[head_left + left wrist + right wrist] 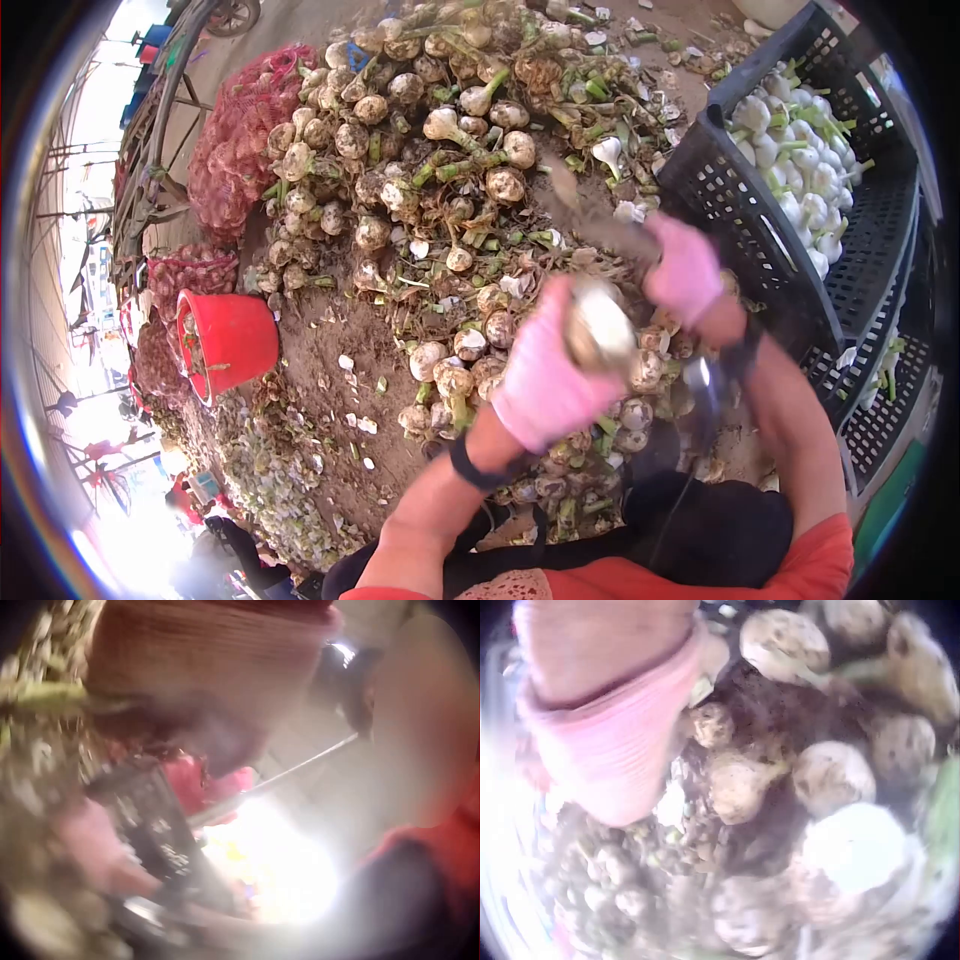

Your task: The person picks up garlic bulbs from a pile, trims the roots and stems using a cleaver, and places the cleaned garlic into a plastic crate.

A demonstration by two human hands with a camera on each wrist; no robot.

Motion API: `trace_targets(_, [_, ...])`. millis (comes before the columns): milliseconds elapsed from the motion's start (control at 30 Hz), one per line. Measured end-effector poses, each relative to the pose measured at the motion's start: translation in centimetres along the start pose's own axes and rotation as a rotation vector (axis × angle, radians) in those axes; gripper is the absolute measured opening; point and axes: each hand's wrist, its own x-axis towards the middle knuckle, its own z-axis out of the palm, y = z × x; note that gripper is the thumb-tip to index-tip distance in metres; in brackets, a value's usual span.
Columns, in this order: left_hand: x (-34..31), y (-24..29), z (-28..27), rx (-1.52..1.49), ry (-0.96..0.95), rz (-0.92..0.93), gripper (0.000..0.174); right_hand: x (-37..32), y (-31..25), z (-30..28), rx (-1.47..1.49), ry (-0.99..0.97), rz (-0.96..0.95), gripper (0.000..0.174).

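On dirt ground [325, 425], 1 garlic bulb [603, 325], likely firm, light, papery-slick, best held by its sides, is pinched in left hand [548, 388]; right hand [684, 272] blurred, grip can't be told.

Motion blurs the pale bulb [602, 325] in the left hand [552, 385] and the long thing [622, 236] in the right hand [688, 275].

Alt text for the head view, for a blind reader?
A pink-gloved left hand grips a pale bulb beside the blurred right hand, over dirty garlic; a black crate of white bulbs sits right, a red bucket left.
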Motion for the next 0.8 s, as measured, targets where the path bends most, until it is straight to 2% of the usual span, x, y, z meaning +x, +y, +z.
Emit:
trace_targets(33, [-0.5,0.8,0.8,0.121,-0.051,0.078,0.059,-0.5,0.3,-1.0,-0.035,0.015,0.116,0.023])
trace_targets(67, [-0.8,0.5,0.8,0.084,-0.050,0.039,0.055,-0.3,0.0,-1.5,-0.067,0.025,0.213,0.024])
trace_targets(100, [-0.1,-0.3,0.4,-0.030,0.016,-0.061,0.056,-0.8,-0.3,-1.2,-0.047,0.056,0.106,0.025])
trace_targets(167, [1.7,-0.2,-0.7,-0.007,-0.008,-0.140,0.049,-1.5,-0.8,-1.1,-0.071,0.115,-0.027,0.025])
trace_targets(200, [2.1,-1.6,-0.9,-0.004,-0.009,-0.149,0.049,-1.6,-0.8,-1.0,-0.064,0.111,-0.022,0.025])
trace_targets(233, [2.4,-4.1,-1.2,0.134,0.105,-0.058,0.044,-1.4,-0.8,-1.0,-0.030,0.066,0.050,0.024])
trace_targets(300, [3.9,-3.5,-1.8,-0.514,0.345,-0.214,0.038,-0.8,-1.3,-1.6,0.046,0.037,0.099,0.018])
trace_targets(333, [4.2,-1.9,-2.1,-1.301,0.424,-0.486,0.038,-1.0,-2.0,-2.1,0.047,0.040,0.101,0.018])
trace_targets(400, [3.9,-4.8,-2.7,-0.580,0.283,-0.046,0.034,-1.9,-3.6,-2.7,0.322,-0.045,0.145,0.014])
trace_targets(467, [4.2,-6.4,-2.7,-0.689,0.445,0.046,0.033,-2.6,-3.5,-2.2,0.321,-0.060,0.098,0.015])
trace_targets(533, [4.0,-8.1,-2.6,-0.897,0.477,-0.115,0.021,-2.9,-3.4,-1.9,0.271,-0.089,-0.144,0.018])
trace_targets(567, [3.7,-8.8,-2.4,-0.900,0.476,-0.115,0.021,-2.9,-3.4,-1.6,0.179,-0.117,-0.127,0.022])
trace_targets(667, [2.8,-9.8,-1.5,-1.309,0.282,-0.149,0.019,-2.8,-3.8,-1.0,0.144,-0.075,-0.121,0.023])
trace_targets(800, [2.7,-9.2,-1.0,-1.470,0.188,-0.139,0.020,-2.5,-4.1,-1.2,0.113,-0.054,-0.152,0.023])
